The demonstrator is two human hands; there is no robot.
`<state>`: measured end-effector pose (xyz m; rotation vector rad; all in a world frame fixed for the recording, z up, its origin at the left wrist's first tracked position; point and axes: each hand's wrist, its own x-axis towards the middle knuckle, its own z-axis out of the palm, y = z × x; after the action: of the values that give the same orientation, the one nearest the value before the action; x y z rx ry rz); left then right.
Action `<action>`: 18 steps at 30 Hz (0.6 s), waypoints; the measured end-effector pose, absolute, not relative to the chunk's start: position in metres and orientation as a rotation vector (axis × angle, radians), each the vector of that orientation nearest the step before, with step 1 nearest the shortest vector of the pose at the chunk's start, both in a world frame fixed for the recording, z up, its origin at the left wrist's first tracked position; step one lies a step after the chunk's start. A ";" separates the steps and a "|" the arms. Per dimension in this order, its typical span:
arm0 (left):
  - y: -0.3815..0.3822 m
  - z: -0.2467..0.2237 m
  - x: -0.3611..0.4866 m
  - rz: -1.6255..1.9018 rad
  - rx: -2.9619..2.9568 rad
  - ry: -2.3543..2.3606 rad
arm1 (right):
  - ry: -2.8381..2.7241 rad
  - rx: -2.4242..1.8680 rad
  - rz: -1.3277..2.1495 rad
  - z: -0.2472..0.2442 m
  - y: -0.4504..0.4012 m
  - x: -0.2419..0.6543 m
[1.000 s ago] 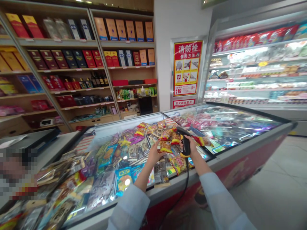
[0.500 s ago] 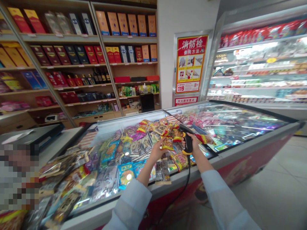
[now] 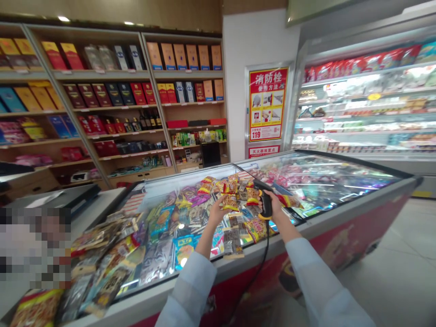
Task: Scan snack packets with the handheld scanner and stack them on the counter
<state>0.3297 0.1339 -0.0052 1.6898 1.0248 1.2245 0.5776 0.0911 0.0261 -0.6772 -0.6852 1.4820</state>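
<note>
My right hand [image 3: 270, 205] is wrapped round a black and yellow handheld scanner [image 3: 265, 206], whose cable hangs down over the freezer's front edge. My left hand [image 3: 217, 212] has its fingers on a small yellow and red snack packet [image 3: 230, 202], just left of the scanner. Similar small packets lie behind it on the glass. A larger pink and yellow packet [image 3: 258, 229] is below the scanner, and a clear packet with brown contents [image 3: 232, 240] lies near the front rim.
The chest freezer [image 3: 306, 225] spans the front. More snack packets [image 3: 112, 284] are heaped at its left end. A counter [image 3: 102, 204] and a partly blurred person [image 3: 34, 245] are at the left. Shelves [image 3: 119, 108] and a lit cooler [image 3: 368, 109] stand behind.
The view has tilted up and shifted. My left hand has moved slightly left with the small packet, away from the scanner. My right hand keeps its hold on the scanner.
</note>
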 end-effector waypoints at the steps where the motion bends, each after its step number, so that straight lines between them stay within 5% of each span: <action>1: 0.133 0.000 0.325 1.230 1.705 1.033 | -0.695 -0.687 1.485 0.031 0.089 0.576; 18: 0.097 0.054 0.211 1.595 1.801 1.287 | -0.922 -0.715 1.602 0.070 0.071 0.477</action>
<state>0.2105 0.0971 0.0536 1.8012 1.2867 1.5950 0.4766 0.0713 0.0704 -0.7149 -0.9222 1.6019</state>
